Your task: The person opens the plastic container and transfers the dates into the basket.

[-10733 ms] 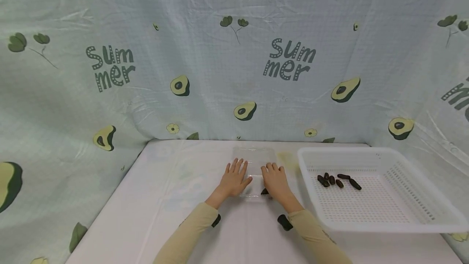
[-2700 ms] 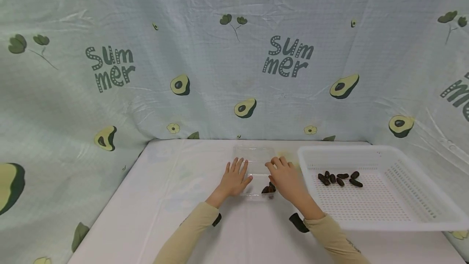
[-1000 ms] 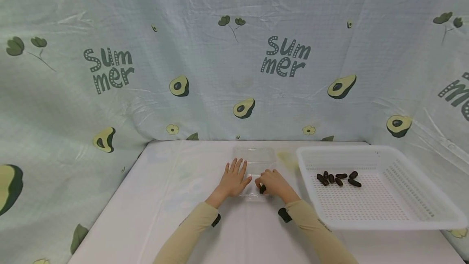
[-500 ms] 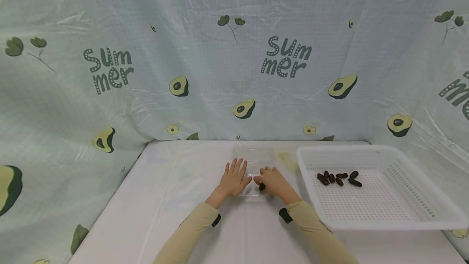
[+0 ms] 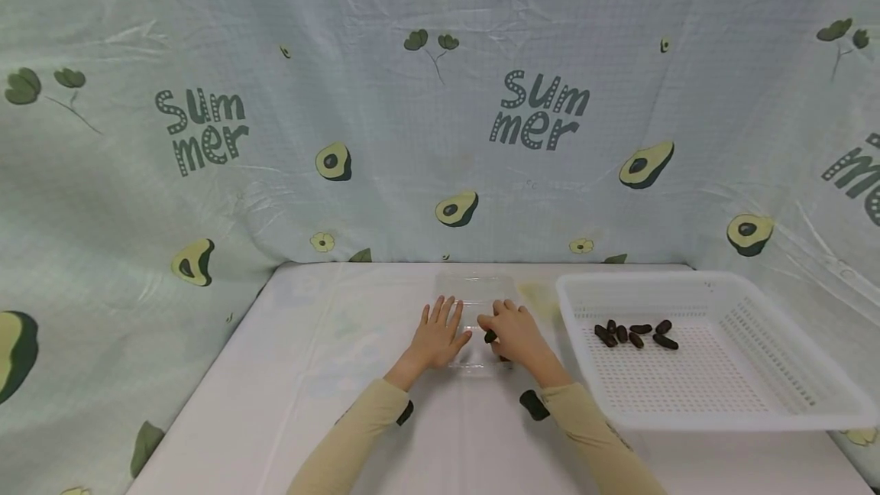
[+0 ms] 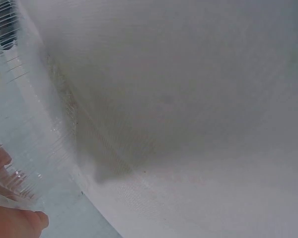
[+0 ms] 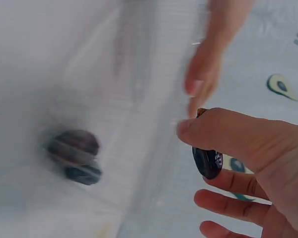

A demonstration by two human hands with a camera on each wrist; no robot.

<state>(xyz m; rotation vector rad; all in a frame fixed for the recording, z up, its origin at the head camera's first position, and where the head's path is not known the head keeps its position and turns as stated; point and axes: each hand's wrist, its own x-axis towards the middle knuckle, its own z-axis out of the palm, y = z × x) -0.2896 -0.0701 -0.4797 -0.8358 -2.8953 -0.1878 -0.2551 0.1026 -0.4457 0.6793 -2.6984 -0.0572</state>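
My left hand [image 5: 433, 340] lies with straight, spread fingers on the left side of a clear plastic clamshell box [image 5: 470, 367]. Its lid [image 5: 476, 287] is folded back toward the wall. Over the box, my right hand [image 5: 519, 338] pinches a dark, shiny date [image 7: 207, 161] between thumb and index finger, the other fingers loosely bent. Two more dates [image 7: 73, 147] lie in the box below, blurred in the right wrist view and mostly hidden by the hand in the head view. The left wrist view catches part of the left hand [image 6: 15, 220] at the clear plastic.
To the right stands a white perforated basket [image 5: 742, 428], with several dates [image 5: 635, 340] grouped toward its left back. A white cloth covers the table [image 5: 330, 403]. Behind rises a curtain [image 5: 385, 205] printed with avocados. Dark bands [image 5: 534, 405] show at both wrists.
Over the last second my right hand rises slightly away from the box floor with the date. Since the oldest frame, the basket has gained one date. My left hand stays in place.
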